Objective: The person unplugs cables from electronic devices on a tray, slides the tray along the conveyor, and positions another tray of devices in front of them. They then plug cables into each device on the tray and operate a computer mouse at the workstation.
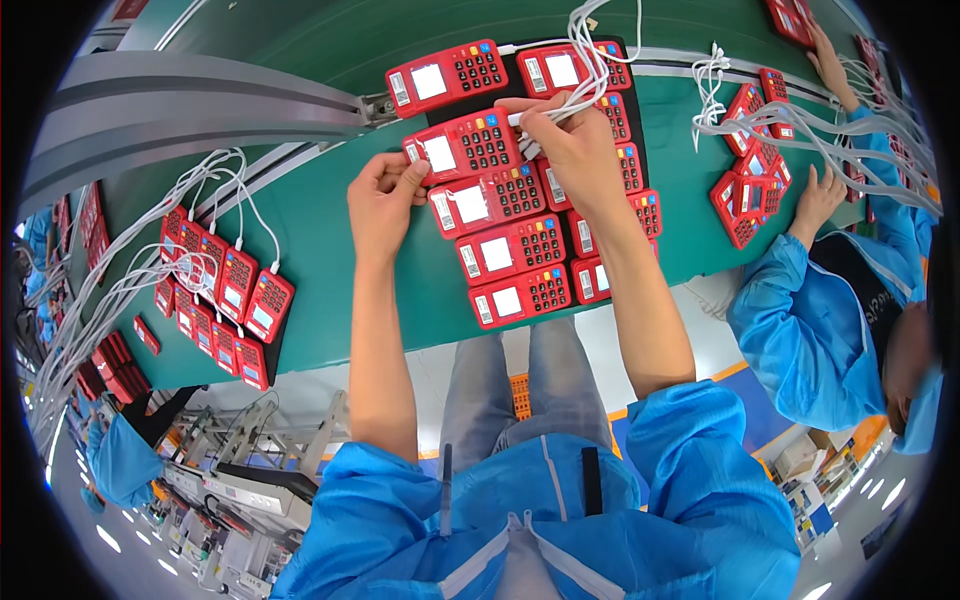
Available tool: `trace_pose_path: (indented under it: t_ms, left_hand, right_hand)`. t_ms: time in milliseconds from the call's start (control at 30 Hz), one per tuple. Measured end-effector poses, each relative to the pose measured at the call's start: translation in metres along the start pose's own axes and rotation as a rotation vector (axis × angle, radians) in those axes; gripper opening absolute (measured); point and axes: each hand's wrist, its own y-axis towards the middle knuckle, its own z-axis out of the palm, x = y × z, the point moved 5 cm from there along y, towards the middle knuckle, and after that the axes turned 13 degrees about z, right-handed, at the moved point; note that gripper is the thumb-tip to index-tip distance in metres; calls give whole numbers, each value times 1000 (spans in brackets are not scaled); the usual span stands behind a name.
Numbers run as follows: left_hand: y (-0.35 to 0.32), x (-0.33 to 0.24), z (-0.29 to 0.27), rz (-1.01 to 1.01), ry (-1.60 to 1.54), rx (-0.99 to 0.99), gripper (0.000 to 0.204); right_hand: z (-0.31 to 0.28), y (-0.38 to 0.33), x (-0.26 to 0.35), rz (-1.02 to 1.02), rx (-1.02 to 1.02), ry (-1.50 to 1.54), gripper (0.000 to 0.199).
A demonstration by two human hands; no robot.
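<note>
Two columns of red payment terminals with white screens and black keypads lie on a dark mat [641,165] in front of me. My left hand [385,195] pinches the left end of one red payment terminal [462,146] between thumb and fingers. At that terminal's right end, my right hand [575,150] grips a white cable plug [516,119]; whether it sits fully in the socket cannot be made out. More white cables [592,62] hang over the right hand. The farthest left terminal [447,78] has a cable at its right end. My right hand covers part of the right column.
A green workbench [320,290] carries cabled terminals [240,280] on the left and a terminal pile [750,190] on the right. A grey metal beam [200,100] crosses the upper left. At the right, a person in a blue jacket [800,330] reaches over the bench.
</note>
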Motion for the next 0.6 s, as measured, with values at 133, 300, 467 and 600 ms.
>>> trace_pose_path:
  t_ms: [133,300,467,600]
  left_hand:
    - [1,0,1,-6,11,1,23]
    - [3,-1,2,-53,36,-6,25]
    - [-6,-5,4,-77,161,-113,32]
    - [-3,-16,3,86,282,-37,45]
  right_hand:
    - [-1,-5,1,24,-12,5,17]
    - [-30,-38,2,162,-131,-135,22]
    - [-38,-78,-15,491,171,448,23]
    - [-40,-88,-18,512,228,429,27]
